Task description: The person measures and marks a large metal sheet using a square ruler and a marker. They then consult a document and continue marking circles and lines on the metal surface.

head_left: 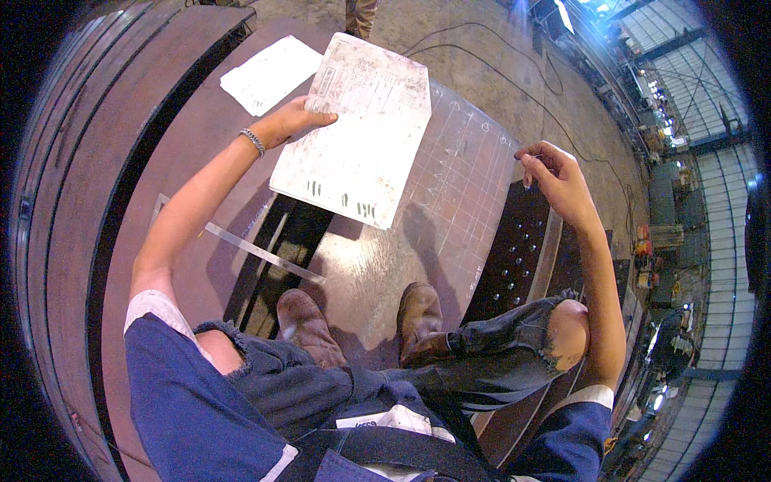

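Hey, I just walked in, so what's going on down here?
The person's left hand holds up some smudged white sheets, with the thumb on top. The right hand is raised off to the right with its fingers bent; whether it pinches something small is unclear. Ahead of the brown boots is a metal plate marked with a pale grid. A metal strip and more white papers lie to the left.
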A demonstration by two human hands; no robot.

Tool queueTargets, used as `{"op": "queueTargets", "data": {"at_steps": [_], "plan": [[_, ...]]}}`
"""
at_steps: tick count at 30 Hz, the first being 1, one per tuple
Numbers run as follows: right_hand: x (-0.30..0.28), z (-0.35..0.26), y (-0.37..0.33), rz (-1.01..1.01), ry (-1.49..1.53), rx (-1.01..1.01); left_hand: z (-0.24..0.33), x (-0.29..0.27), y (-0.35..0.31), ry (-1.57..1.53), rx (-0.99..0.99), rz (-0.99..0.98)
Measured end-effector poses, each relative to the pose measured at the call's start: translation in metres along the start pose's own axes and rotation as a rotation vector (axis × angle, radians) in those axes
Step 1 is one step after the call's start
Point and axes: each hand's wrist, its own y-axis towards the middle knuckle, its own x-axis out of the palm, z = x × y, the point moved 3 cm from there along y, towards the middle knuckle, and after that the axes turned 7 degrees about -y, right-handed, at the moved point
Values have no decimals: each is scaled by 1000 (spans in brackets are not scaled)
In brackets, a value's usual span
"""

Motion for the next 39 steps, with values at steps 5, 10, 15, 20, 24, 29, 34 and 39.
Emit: {"op": "queueTargets", "data": {"at_steps": [5,10,15,20,24,29,34,39], "plan": [[0,2,2,-6,-1,-8,-2,-4,1,2,-3,18],[0,-1,0,-8,-26,-4,1,-1,-1,19,8,26],[1,-2,-2,-28,-22,-3,0,-4,-1,-6,-26,4],[0,3,-5,-36,-20,0,4,3,-4,41,-6,29],[2,17,-10,-23,-21,-13,1,-4,-1,135,-29,82],[7,47,-23,-52,-82,18,-19,-18,-3,48,14,118],[8,60,-25,-88,-57,61,-27,-15,-5,29,32,143],[13,56,-24,-132,-48,42,-29,-14,-6,13,34,150]]}}
